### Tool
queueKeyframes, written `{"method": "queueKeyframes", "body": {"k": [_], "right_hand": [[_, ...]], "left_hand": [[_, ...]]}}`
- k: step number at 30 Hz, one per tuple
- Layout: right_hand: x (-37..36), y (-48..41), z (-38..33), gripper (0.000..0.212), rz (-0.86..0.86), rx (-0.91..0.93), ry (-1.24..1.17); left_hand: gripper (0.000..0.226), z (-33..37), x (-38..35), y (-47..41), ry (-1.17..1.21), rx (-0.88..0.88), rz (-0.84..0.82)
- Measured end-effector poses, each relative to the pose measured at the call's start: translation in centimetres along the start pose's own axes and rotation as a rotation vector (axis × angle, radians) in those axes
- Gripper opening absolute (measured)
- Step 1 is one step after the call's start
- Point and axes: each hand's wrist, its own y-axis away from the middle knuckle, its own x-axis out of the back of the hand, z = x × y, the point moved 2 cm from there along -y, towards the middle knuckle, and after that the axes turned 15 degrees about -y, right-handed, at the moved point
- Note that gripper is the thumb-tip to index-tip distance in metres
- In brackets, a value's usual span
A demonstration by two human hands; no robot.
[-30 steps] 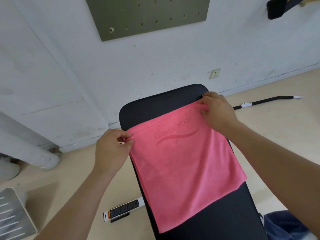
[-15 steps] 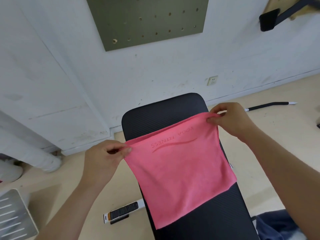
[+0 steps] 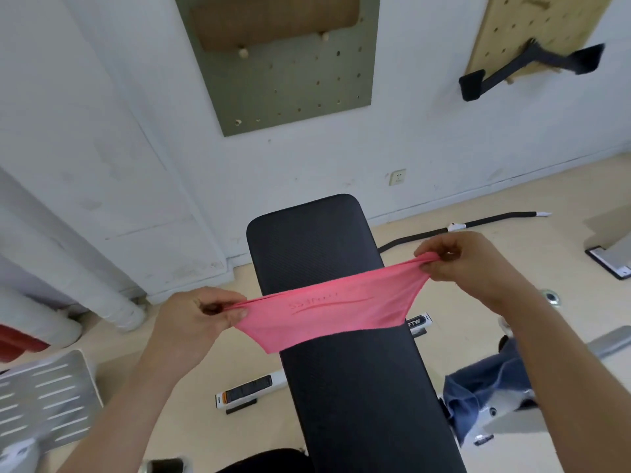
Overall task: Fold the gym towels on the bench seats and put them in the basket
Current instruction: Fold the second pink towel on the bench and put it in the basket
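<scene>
Pink towel [image 3: 327,312] is hanging over the black bench seat [image 3: 341,387], pulled taut between both hands and sagging in the middle. The left hand [image 3: 194,322] is pinching one top corner between thumb and curled fingers, and the right hand [image 3: 467,261] is gripping the opposite corner the same way, further out over the floor. The cloth is showing nearly edge-on, so it is probably doubled already, though the layers are not separating clearly enough to say. The main risk is sitting in those two small pinches: if either one loosens during the next swing, a corner is going to drop and undo the fold. With the hands held askew to the narrow seat, the edges may also land misaligned or slide off toward the floor.
</scene>
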Motion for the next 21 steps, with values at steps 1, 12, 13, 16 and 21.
{"method": "queueKeyframes", "body": {"k": [1,12,13,16,21], "right_hand": [[0.5,1.3,-0.3,0.029,-0.007,0.000,-0.008],[4.7,9.2,-1.6,0.010,-0.117,-0.283,-0.340],[4.4,9.1,-0.9,0.010,-0.107,-0.292,-0.287],[2.9,7.0,3.0,0.011,-0.006,-0.305,-0.102],[-0.6,1.9,10.5,0.012,0.123,-0.224,0.240]], "left_hand": [[0.030,0.6,0.4,1.0,-0.021,-0.010,-0.033],[0.027,1.2,0.8,6.8,0.203,-0.021,-0.492],[0.022,0.6,0.2,7.1,0.224,0.009,-0.480],[0.009,-2.0,-3.3,6.5,0.183,0.122,-0.361],[0.017,-6.2,-9.3,2.5,0.021,0.201,-0.197]]}}
